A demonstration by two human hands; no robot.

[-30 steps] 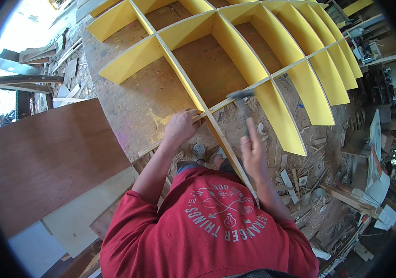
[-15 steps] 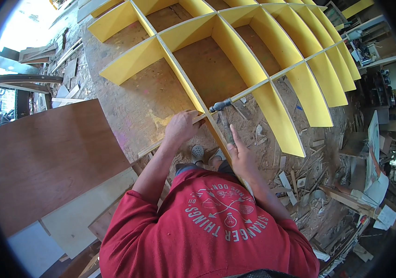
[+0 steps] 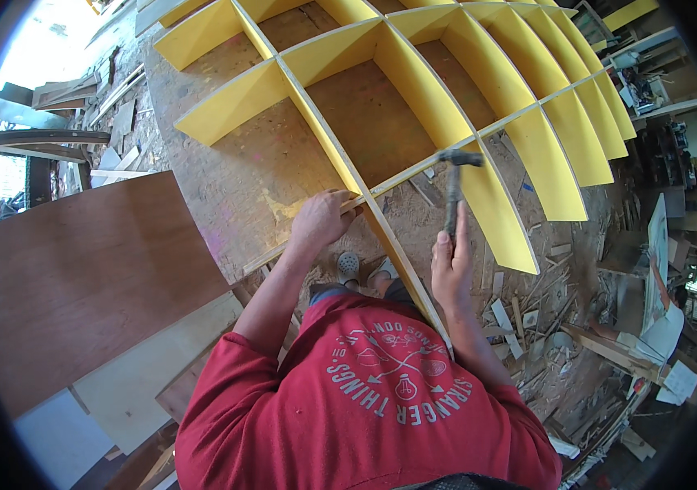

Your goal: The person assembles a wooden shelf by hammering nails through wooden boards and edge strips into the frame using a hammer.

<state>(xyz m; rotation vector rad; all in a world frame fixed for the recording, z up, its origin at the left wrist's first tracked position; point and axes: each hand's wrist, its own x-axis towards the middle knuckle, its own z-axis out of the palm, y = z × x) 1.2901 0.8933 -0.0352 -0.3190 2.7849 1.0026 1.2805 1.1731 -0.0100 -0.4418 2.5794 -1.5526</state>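
My right hand [image 3: 451,269] is closed around the handle of a hammer [image 3: 453,192]. The hammer stands raised, its metal head over one of the curved yellow ribs. My left hand [image 3: 321,220] grips a narrow board [image 3: 271,256] beside the point where it meets a long yellow divider [image 3: 332,155]; some of its fingertips are hidden behind the edge. These boards belong to a large yellow gridwork [image 3: 414,90] of crossed panels with curved outer edges. The divider's near end reaches back to my shirt, between my two arms.
Under the gridwork is a stained wooden work surface [image 3: 238,184]. A large brown plywood sheet [image 3: 87,286] lies at the left, with a paler sheet [image 3: 153,371] nearer me. Wood scraps [image 3: 516,327] litter the floor at the right, close to a long timber [image 3: 618,355].
My right hand has lifted the hammer away from the joint by my left hand and swung it up to the right. My left hand has stayed in place.
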